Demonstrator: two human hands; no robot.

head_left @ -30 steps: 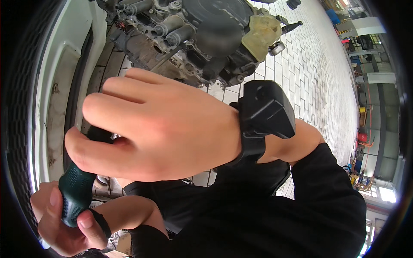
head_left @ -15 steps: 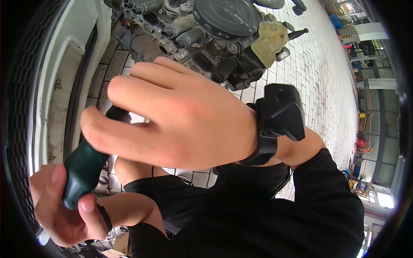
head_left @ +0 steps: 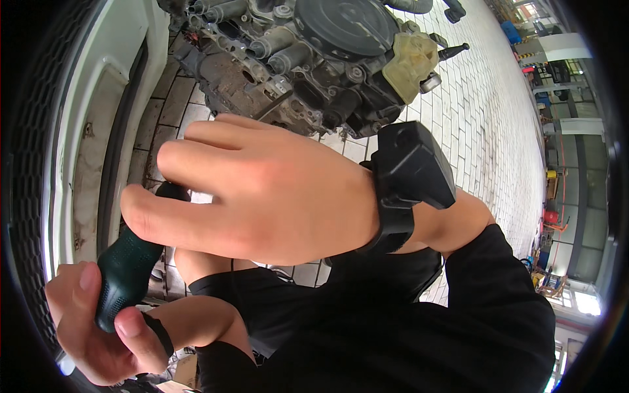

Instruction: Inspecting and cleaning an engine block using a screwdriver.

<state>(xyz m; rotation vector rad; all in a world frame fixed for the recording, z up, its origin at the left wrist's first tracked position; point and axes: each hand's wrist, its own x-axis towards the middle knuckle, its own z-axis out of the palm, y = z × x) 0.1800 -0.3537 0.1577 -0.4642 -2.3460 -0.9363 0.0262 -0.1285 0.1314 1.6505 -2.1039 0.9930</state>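
Lower now than half a second ago, the right hand (head_left: 242,190) has dipped toward the wearer, carrying with it the dark green tool with a dimpled, rounded grip (head_left: 128,272); the left hand (head_left: 98,344) has sunk slightly too. The right hand curls its fingers around the tool's black upper neck, while the left pinches the grip's lower end between thumb and fingers. So the tool slants between both hands, near the white painted panel (head_left: 98,78) along the left edge of the white tiled floor (head_left: 485,111). A bulky black wrist device (head_left: 414,167) is strapped behind the right hand.

Beyond the knuckles sits a grimy metal engine (head_left: 229,78) with a round black plastic cover (head_left: 347,26). A thin dull rod (head_left: 274,105) slants at its near edge; whether it joins the tool is hidden. As for progress, the tool is gripped; no finished or remaining engine work can be made out.
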